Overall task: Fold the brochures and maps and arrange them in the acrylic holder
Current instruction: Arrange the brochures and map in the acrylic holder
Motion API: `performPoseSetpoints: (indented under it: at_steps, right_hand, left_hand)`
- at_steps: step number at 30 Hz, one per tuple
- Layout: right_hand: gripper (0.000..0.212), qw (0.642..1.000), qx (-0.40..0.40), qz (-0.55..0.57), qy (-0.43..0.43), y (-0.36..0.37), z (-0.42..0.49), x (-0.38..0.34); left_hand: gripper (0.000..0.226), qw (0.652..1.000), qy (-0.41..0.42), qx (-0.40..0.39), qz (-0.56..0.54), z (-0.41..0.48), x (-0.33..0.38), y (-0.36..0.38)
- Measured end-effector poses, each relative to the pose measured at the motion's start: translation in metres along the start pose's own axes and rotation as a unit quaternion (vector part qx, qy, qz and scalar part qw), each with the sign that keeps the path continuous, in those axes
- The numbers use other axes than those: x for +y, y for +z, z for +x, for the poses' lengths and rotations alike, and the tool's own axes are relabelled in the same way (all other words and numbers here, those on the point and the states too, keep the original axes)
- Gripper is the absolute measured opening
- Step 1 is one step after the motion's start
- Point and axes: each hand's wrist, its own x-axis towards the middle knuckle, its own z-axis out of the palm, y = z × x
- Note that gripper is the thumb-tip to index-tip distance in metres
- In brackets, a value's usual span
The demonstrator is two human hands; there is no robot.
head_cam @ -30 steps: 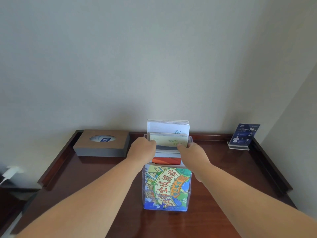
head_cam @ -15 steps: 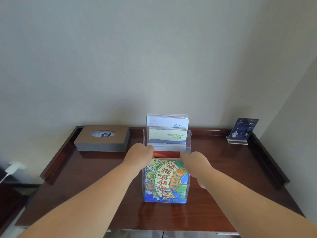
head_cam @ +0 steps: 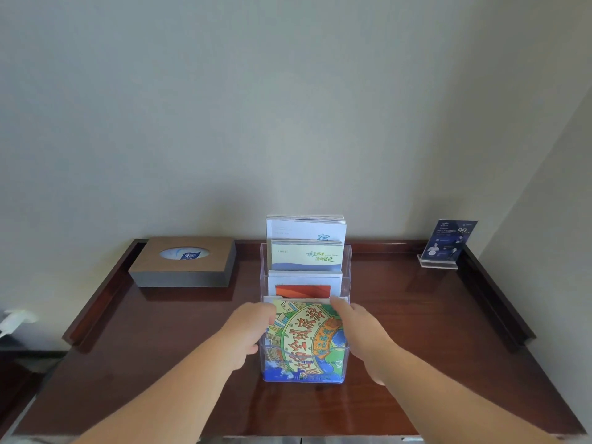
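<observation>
Dark wooden desk (head_cam: 416, 315) against a plain wall. Tissue box (head_cam: 182, 267) at back left. Acrylic holder (head_cam: 346, 267) stands mid-desk, tiered, all four pockets filled: white brochure (head_cam: 306, 229) rearmost, green-lettered brochure (head_cam: 306, 256) next, orange brochure (head_cam: 302, 288) third, colourful map (head_cam: 304, 338) upright in the front pocket.

My left hand (head_cam: 248, 328) is at the map's upper left corner, fingers curled there; I cannot tell whether they grip paper or acrylic. My right hand (head_cam: 362, 330) has fairly straight fingers, tips touching the map's upper right corner.

Small sign card (head_cam: 448, 240) at back right.
</observation>
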Motion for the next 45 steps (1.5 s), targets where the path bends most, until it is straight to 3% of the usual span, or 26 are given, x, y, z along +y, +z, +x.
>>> performPoseSetpoints:
  at_steps: [5, 14, 23, 28, 40, 45]
  right_hand:
    - [0.055, 0.999, 0.009, 0.048, 0.011, -0.003, 0.005, -0.002]
    - [0.055, 0.997, 0.046, 0.066, 0.016, -0.023, 0.034, -0.025]
    - [0.066, 0.998, 0.041, 0.052, -0.008, -0.048, 0.110, -0.065]
    - [0.065, 0.999, 0.011, 0.048, -0.012, -0.057, 0.142, -0.086]
    - [0.059, 0.999, -0.005, 0.033, -0.028, -0.068, 0.180, -0.110]
    - [0.065, 0.999, -0.009, 0.023, -0.040, -0.069, 0.184, -0.112]
  left_hand:
    - [0.025, 1.000, 0.010, -0.006, -0.012, 0.007, 0.002, -0.001]
    - [0.026, 0.999, 0.034, -0.038, -0.014, 0.039, 0.031, 0.013]
    - [0.018, 0.998, 0.058, 0.030, 0.010, 0.101, 0.087, 0.032]
    - [0.012, 0.999, 0.029, 0.039, -0.002, 0.121, 0.117, 0.039]
    - [0.033, 0.999, 0.015, 0.046, -0.009, 0.158, 0.145, 0.048]
    - [0.031, 0.999, 0.015, 0.050, -0.007, 0.160, 0.148, 0.050]
